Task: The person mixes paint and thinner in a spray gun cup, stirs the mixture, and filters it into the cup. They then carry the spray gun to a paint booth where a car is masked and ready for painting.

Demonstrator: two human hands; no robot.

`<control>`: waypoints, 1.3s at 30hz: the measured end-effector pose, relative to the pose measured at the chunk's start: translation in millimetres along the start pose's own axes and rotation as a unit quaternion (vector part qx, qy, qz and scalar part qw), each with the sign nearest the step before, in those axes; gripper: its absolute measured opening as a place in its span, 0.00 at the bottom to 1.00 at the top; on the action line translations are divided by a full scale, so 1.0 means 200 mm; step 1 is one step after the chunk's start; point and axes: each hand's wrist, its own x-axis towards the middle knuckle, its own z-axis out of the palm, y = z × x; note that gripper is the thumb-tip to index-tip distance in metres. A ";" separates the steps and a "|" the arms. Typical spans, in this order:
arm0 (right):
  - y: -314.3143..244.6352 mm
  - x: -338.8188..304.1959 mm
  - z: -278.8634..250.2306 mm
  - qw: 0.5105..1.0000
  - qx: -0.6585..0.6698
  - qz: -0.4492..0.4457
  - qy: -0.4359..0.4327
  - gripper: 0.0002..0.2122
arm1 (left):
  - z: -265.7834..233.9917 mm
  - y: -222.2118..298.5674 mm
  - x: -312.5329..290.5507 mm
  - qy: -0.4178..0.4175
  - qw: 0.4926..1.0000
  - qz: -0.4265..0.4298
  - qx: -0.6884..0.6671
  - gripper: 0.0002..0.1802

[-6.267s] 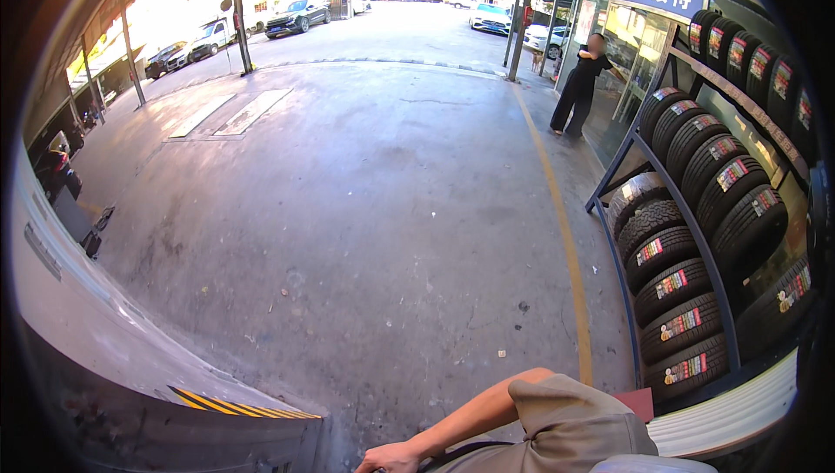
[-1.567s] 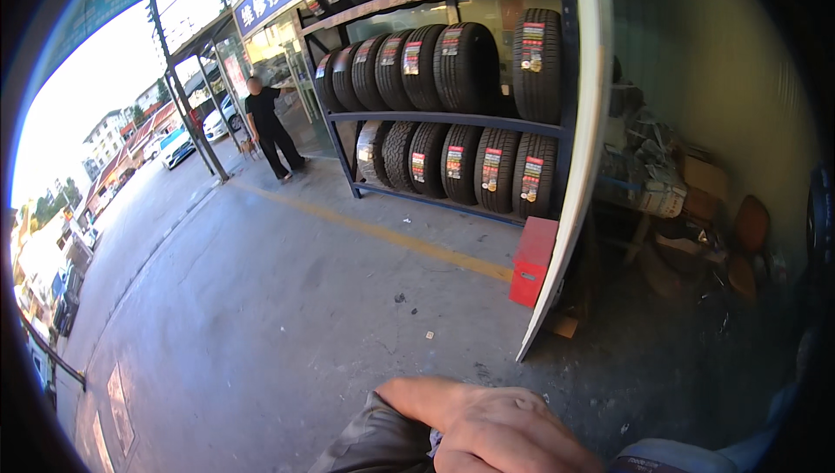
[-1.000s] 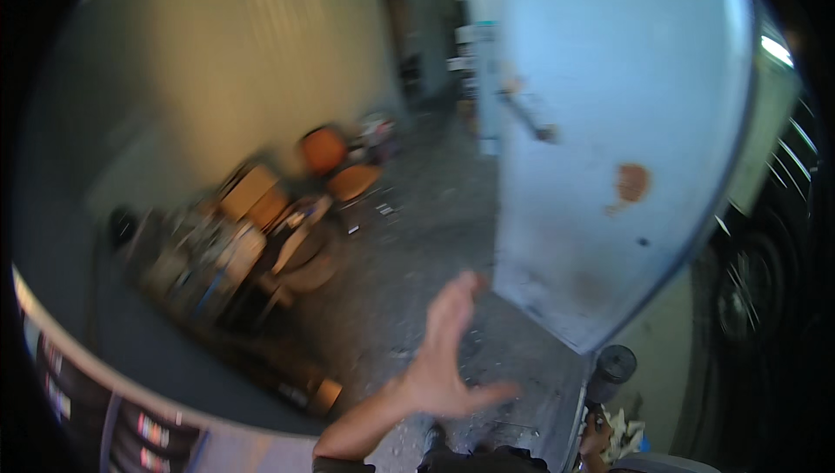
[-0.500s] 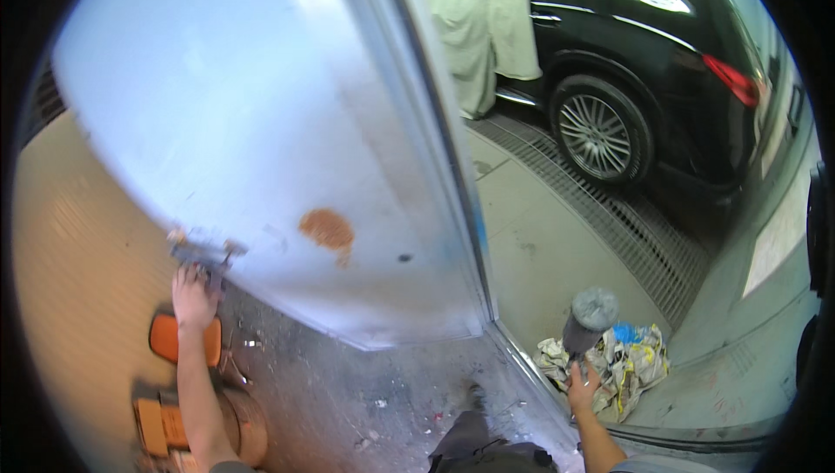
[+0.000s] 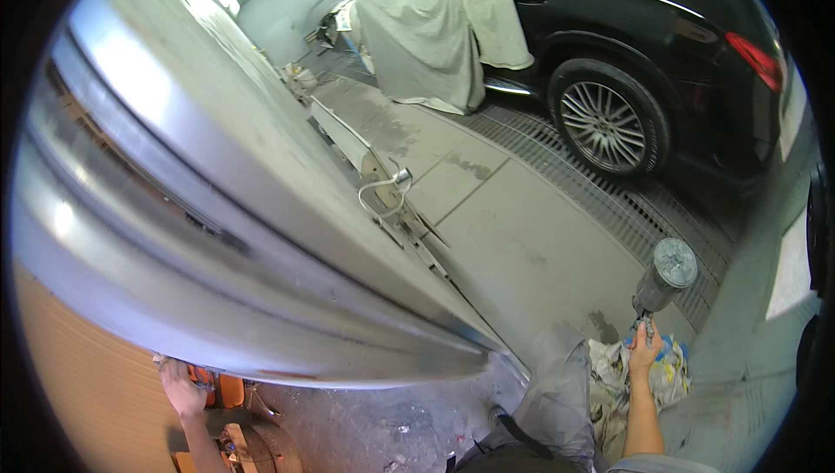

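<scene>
My left hand (image 5: pixel 183 392) is closed on the handle of a large silvery metal door (image 5: pixel 287 299), at its lower left edge; the fingers hide most of the handle. The door stands partly open, seen almost along its edge. In my right hand (image 5: pixel 643 353), over the booth side, is a paint spray gun (image 5: pixel 654 288). Its dark cup points up, with a pale, paint-stained lid. My fingers wrap the gun's grip, and its nozzle is hard to make out.
A black car (image 5: pixel 644 46) is parked beyond, partly draped with a pale cover (image 5: pixel 435 29). Floor grating (image 5: pixel 531 138) runs beside it. Crumpled, paint-stained sheeting (image 5: pixel 674 382) lies below my right hand. A latch mechanism (image 5: pixel 391 190) juts from the door edge. An orange seat (image 5: pixel 228 391) is at lower left.
The door has swung, turning from its broad face to nearly edge-on, and more of the booth shows. My left hand has moved lower; my right hand has raised the spray gun rightward.
</scene>
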 end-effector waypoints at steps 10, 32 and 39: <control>0.10 1.40 0.79 0.974 -0.018 0.011 -0.224 0.23 | -0.46 0.55 -0.21 -0.244 0.945 -0.188 0.110 0.06; -0.38 2.39 2.75 0.723 -0.123 0.072 -0.675 0.25 | -0.68 2.97 0.19 -0.455 0.766 -0.455 -0.021 0.14; -0.53 2.74 3.47 0.700 -0.192 -0.023 -0.687 0.31 | -0.09 3.78 0.54 -0.693 0.493 -0.496 -0.172 0.16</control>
